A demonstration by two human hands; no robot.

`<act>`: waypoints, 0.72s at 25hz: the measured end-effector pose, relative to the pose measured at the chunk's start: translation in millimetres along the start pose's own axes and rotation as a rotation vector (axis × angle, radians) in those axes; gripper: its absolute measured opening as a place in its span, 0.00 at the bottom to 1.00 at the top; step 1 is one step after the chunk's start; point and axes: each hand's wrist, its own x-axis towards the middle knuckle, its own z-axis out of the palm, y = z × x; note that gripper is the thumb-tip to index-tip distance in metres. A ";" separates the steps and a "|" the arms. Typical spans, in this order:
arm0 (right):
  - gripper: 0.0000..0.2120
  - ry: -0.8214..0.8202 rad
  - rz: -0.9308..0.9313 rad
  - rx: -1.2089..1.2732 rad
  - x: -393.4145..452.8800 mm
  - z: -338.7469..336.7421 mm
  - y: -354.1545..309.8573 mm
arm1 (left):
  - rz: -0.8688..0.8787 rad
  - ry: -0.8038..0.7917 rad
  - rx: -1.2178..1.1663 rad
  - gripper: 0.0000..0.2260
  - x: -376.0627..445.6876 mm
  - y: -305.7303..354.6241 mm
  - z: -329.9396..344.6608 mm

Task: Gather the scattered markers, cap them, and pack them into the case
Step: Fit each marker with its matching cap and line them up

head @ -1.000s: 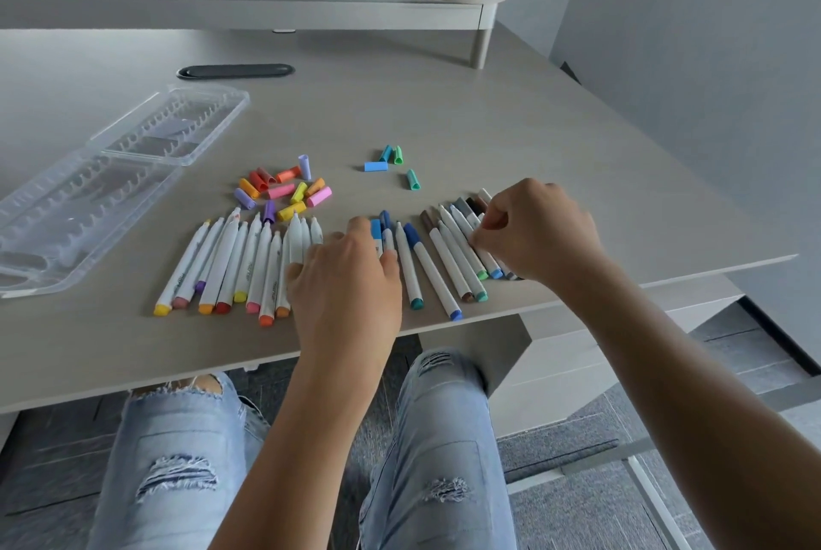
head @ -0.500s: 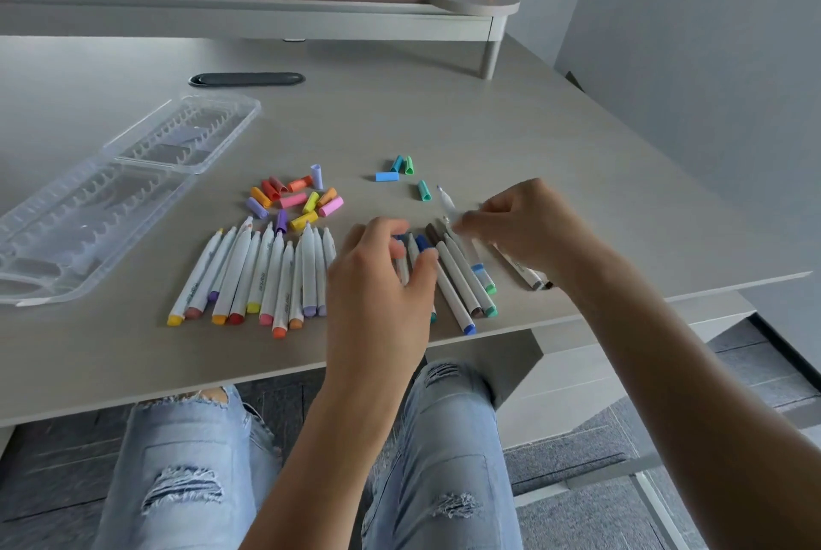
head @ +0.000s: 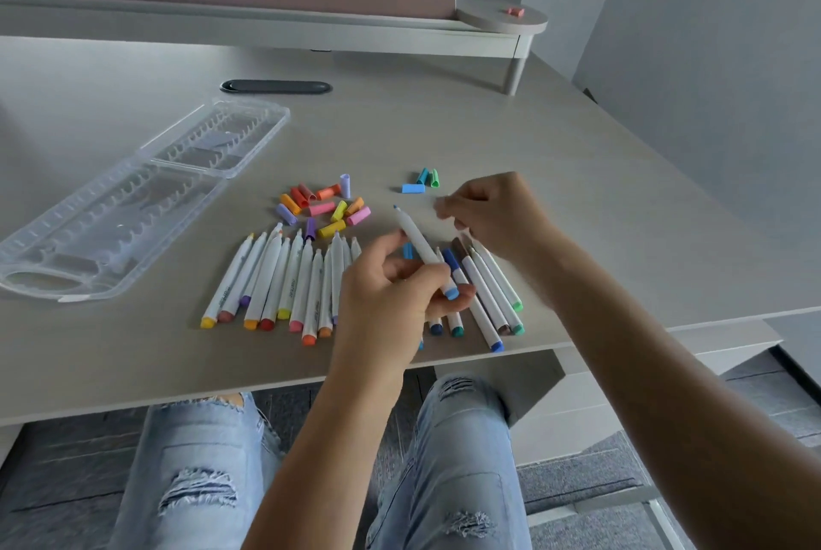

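Capping step: left hand (head: 391, 283) gripping uncapped blue marker (head: 422, 249) above the counter (head: 555, 176); right hand (head: 488, 211) curled, contents unclear. Next: matching blue cap (head: 413, 188), pressed onto tip.

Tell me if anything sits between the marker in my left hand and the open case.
Nothing blocks it. The marker is held by the left hand above the desk; the warm-coloured markers lie flat below the path to the case.
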 end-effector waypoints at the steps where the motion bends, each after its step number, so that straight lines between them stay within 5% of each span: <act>1: 0.05 0.055 -0.049 -0.093 17.5 7.3 2.9 | -0.005 0.001 -0.022 0.19 -2.5 1.3 -1.6; 6: 0.16 0.058 -0.260 -0.592 71.2 39.3 3.1 | -0.024 0.002 -0.045 0.21 -13.5 4.7 -15.1; 11: 0.08 0.031 -0.337 -0.747 80.1 44.9 -3.1 | 0.003 -0.003 -0.007 0.20 -15.6 7.3 -30.0; 14: 0.07 0.043 -0.350 -0.576 70.0 38.9 1.8 | 0.044 0.014 0.036 0.18 -15.3 6.7 -33.6; 18: 0.05 -0.126 -0.326 0.013 31.5 21.7 6.3 | 0.100 0.050 0.072 0.17 -14.6 4.9 -33.1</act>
